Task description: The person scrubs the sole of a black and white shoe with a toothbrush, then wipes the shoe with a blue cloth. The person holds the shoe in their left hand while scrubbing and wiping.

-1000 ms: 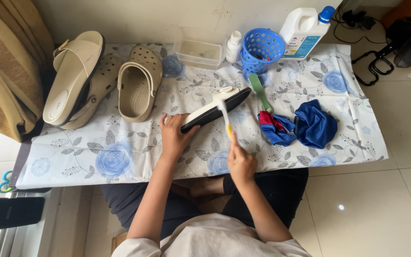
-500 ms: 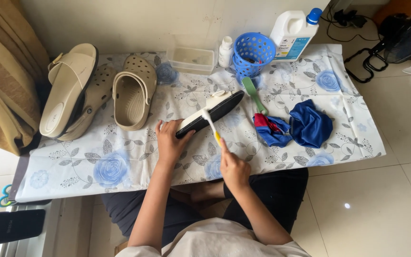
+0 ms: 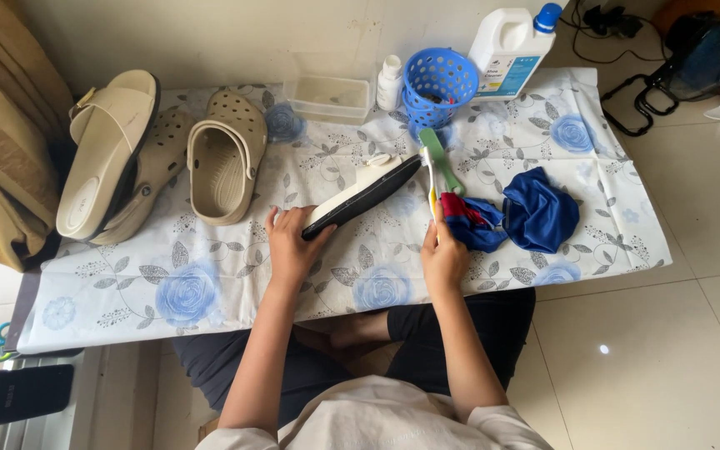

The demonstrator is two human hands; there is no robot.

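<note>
My left hand (image 3: pixel 292 247) grips the heel end of a cream sandal with a black sole (image 3: pixel 360 197), held on its edge over the floral cloth (image 3: pixel 210 275). My right hand (image 3: pixel 443 254) holds a toothbrush with a yellow handle (image 3: pixel 432 187), its white head close to the toe end of the sandal. A green-handled brush (image 3: pixel 442 160) lies just beyond the toothbrush. A blue cloth (image 3: pixel 539 210) and a red-and-blue rag (image 3: pixel 468 221) lie to the right of my right hand.
At the left lie a matching cream sandal (image 3: pixel 106 150) and two beige clogs (image 3: pixel 222 154). Along the back edge stand a clear plastic tray (image 3: pixel 329 97), a small white bottle (image 3: pixel 389 82), a blue perforated basket (image 3: pixel 437 82) and a large white jug with a blue cap (image 3: pixel 514 42).
The toothbrush head has shifted from the sandal's side toward its toe end, and my right hand has moved a little right. The left hand keeps its grip on the sandal.
</note>
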